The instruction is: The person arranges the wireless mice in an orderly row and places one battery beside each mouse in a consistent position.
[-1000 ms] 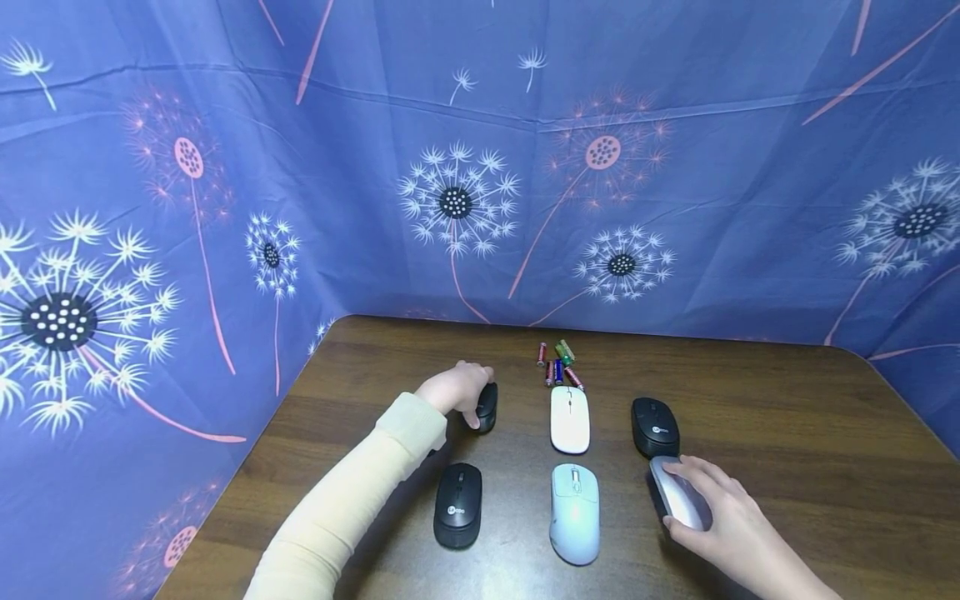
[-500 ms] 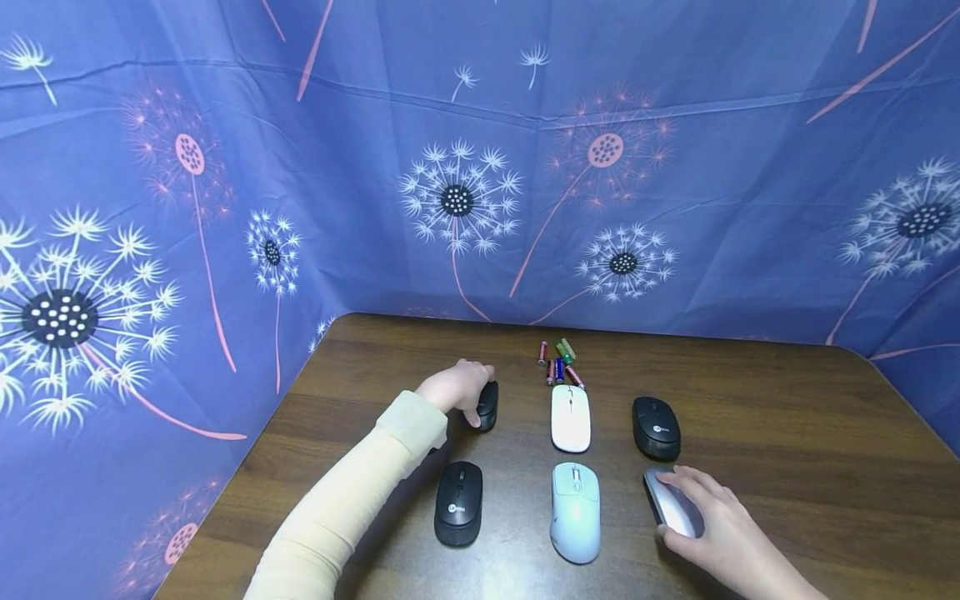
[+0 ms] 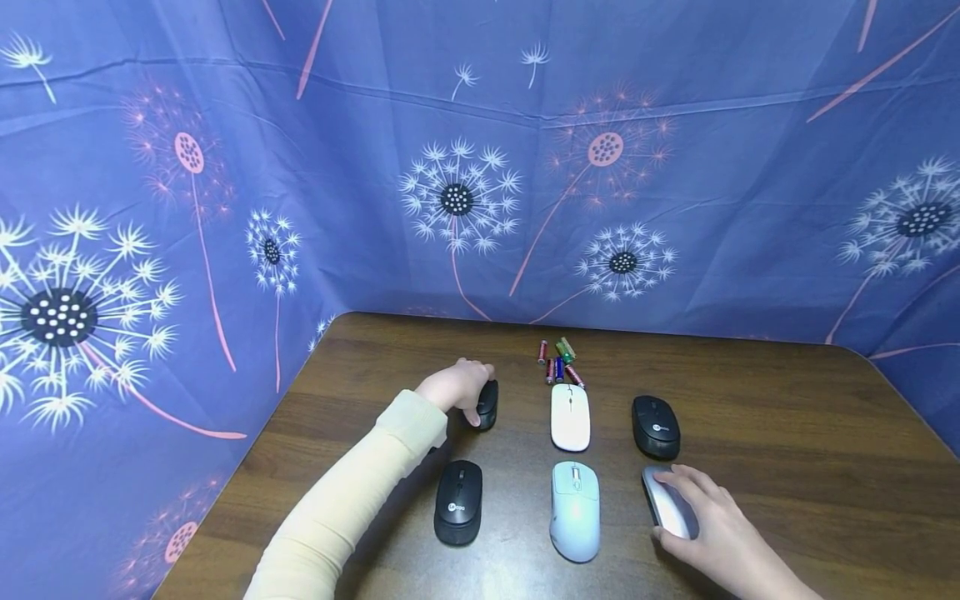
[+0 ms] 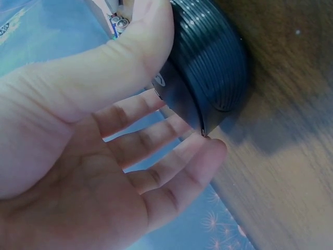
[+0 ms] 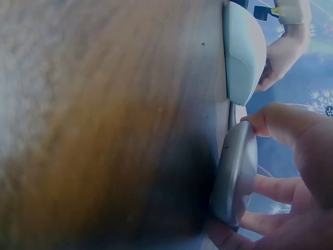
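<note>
At the back left of the mice, my left hand [image 3: 453, 390] grips a black computer mouse [image 3: 488, 406] by its sides. The left wrist view shows that mouse's ribbed side [image 4: 210, 60], with the thumb along one side and fingertips at the other. On the right, my right hand [image 3: 716, 529] holds a silver-grey mouse [image 3: 670, 507] between thumb and fingers. In the right wrist view the grey mouse [image 5: 237, 174] is low at the table surface; whether it touches cannot be told. A black mouse [image 3: 656, 427] lies just beyond it.
Between the hands lie a white mouse [image 3: 571, 418] and a light blue mouse [image 3: 575, 512]. Another black mouse [image 3: 458, 504] sits near my left forearm. Several small batteries [image 3: 559, 369] are grouped behind the white mouse. A blue dandelion-patterned cloth [image 3: 540, 208] hangs behind the wooden table [image 3: 810, 417].
My right hand has drawn the silver-grey mouse slightly toward me and left, opening a gap from the black mouse beyond it. The left hand has stayed in place.
</note>
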Motion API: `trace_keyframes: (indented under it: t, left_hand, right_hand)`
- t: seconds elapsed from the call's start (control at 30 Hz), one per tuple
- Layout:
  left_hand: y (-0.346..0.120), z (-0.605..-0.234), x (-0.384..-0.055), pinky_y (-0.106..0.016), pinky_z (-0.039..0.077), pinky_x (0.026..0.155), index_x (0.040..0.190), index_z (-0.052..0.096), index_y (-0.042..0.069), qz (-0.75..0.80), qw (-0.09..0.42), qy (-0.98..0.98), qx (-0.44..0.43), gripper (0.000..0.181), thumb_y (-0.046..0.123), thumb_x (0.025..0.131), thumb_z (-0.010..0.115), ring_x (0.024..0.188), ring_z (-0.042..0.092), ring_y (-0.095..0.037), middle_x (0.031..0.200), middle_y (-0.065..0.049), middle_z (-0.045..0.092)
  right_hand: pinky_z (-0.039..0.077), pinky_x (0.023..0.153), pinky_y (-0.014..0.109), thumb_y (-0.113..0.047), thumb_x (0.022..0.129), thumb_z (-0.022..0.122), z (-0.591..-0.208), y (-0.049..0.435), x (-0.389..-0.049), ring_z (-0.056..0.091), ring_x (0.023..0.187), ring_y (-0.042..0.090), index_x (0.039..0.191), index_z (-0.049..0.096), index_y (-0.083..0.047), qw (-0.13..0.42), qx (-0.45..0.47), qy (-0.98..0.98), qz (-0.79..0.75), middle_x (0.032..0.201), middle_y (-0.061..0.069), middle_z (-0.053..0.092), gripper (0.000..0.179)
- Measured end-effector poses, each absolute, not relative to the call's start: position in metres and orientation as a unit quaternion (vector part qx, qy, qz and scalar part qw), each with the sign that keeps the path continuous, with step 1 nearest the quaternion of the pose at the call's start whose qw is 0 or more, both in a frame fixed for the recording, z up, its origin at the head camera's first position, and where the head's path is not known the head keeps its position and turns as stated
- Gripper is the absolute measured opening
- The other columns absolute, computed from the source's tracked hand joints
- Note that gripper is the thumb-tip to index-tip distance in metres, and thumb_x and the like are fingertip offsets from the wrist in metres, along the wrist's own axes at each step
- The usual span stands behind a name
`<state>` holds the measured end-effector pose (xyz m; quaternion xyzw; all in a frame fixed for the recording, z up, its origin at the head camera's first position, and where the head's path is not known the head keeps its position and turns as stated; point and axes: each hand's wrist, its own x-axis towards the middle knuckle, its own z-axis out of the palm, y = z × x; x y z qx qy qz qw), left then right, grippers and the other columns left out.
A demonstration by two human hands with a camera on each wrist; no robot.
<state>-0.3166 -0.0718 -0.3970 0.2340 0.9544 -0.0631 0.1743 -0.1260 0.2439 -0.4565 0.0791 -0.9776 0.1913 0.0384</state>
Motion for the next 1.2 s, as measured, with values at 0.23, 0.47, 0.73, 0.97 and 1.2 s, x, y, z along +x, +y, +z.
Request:
trace_keyframes:
  t: [0.23,0.47,0.73,0.97,1.2]
  left_hand:
    - [-0.072,-0.397,-0.316,-0.035,0.036,0.105,0.135,0.047,0.012,-0.06,0.175,0.954,0.235,0.08,0.03,0.067,0.086,0.125,0.045,-0.027,0.132,-0.007,0.054]
    - [-0.072,-0.397,-0.315,-0.035,0.036,0.104,0.134,0.048,0.012,-0.056,0.171,0.955,0.235,0.08,0.03,0.067,0.086,0.124,0.045,-0.026,0.131,-0.007,0.054]
    - [-0.072,-0.396,-0.314,-0.034,0.032,0.107,0.134,0.048,0.01,-0.061,0.168,0.954,0.242,0.079,0.028,0.066,0.086,0.124,0.047,-0.023,0.131,-0.006,0.055]
    - [-0.071,-0.406,-0.324,-0.034,0.031,0.108,0.132,0.05,0.01,-0.077,0.17,0.951,0.248,0.081,0.031,0.064,0.088,0.122,0.05,-0.02,0.128,-0.005,0.056]
    - [-0.073,-0.415,-0.331,-0.034,0.035,0.104,0.131,0.05,0.011,-0.064,0.171,0.951,0.248,0.083,0.033,0.061,0.089,0.119,0.05,-0.021,0.126,-0.005,0.057]
  right_hand:
    - [0.048,0.069,0.063,-0.046,0.066,0.081,-0.455,0.242,-0.127,0.052,0.1,0.046,0.125,0.056,-0.013,0.005,0.068,-0.981,0.179,0.13,0.028,0.044,0.073]
    - [0.048,0.069,0.062,-0.049,0.066,0.08,-0.454,0.241,-0.128,0.052,0.1,0.044,0.124,0.057,-0.013,-0.006,0.063,-0.983,0.171,0.131,0.027,0.044,0.073]
    - [0.048,0.069,0.063,-0.048,0.064,0.081,-0.454,0.239,-0.128,0.051,0.099,0.046,0.123,0.057,-0.012,-0.005,0.06,-0.984,0.167,0.13,0.027,0.044,0.073]
    - [0.048,0.066,0.058,-0.048,0.064,0.081,-0.455,0.238,-0.125,0.052,0.096,0.046,0.123,0.057,-0.011,0.018,0.066,-0.983,0.173,0.127,0.027,0.047,0.073]
    - [0.048,0.065,0.058,-0.048,0.064,0.081,-0.455,0.237,-0.124,0.052,0.096,0.046,0.123,0.057,-0.011,0.023,0.067,-0.982,0.174,0.126,0.027,0.046,0.073]
